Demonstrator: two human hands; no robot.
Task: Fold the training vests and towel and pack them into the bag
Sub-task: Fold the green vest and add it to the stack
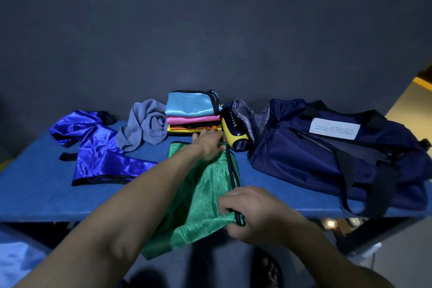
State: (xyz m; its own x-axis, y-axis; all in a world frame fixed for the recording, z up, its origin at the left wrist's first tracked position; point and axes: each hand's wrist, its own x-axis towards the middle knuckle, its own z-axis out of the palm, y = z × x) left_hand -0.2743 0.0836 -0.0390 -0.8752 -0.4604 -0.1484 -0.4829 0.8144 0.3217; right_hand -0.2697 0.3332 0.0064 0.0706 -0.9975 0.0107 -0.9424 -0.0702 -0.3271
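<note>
From the head view, the green vest (205, 194) lies on the blue surface (46, 194), long axis running away from the person, its near end hanging off the front edge. The left hand (208, 145) grips the far end beside the folded stack (192, 112); the right hand (252, 210) pinches the near right edge. The open bag (339, 154) lies to the right, nearer the right hand. Blue vest (98, 147) and grey towel (145, 124) are not yet folded.
</note>
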